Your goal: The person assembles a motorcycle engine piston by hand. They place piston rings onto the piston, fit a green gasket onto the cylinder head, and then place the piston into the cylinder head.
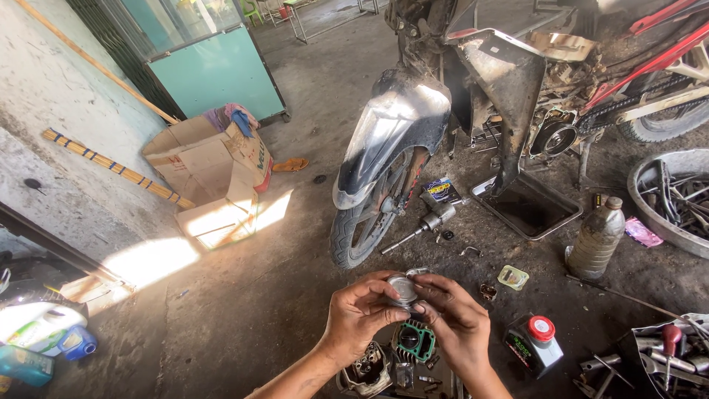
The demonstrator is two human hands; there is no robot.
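Note:
Both my hands hold one small round metal piston [404,289] just above the floor, low in the middle of the view. My left hand [359,312] grips it from the left with thumb and fingers. My right hand [456,319] pinches its right side from above. Directly under the hands lies an engine cylinder block with a green gasket [414,340], and a cylinder head [367,367] sits to its left. Part of the piston is hidden by my fingers.
A partly stripped motorcycle, front wheel [367,214] nearest, stands ahead. A dark oil tray [529,206], a dirty plastic bottle [595,240], a red-capped oil bottle [533,342], a metal basin [676,196], tools [665,358] and a cardboard box [214,177] lie around.

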